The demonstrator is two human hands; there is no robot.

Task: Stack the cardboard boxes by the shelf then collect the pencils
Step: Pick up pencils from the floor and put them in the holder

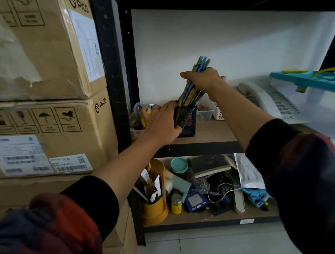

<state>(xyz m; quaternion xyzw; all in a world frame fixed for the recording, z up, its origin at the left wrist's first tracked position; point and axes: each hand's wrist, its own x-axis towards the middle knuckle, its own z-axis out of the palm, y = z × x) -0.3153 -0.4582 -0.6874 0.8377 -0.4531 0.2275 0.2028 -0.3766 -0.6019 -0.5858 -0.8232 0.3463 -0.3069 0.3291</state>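
Note:
Cardboard boxes (46,121) marked PICO stand stacked at the left, tight against the black shelf frame (120,90). On the middle shelf board sits a black mesh pencil cup (187,122). My left hand (162,123) grips the cup's left side. My right hand (203,80) grips a bundle of blue and yellow pencils (190,94) near its upper end. The bundle leans to the right, and its lower ends are inside the cup.
Behind the cup lie small white trays (208,113), a yellow item (145,116) and a white telephone (266,100). A clear bin with a teal lid (308,80) stands at the right. The lower shelf (206,220) holds an orange holder (154,195), bottles, cables and packets.

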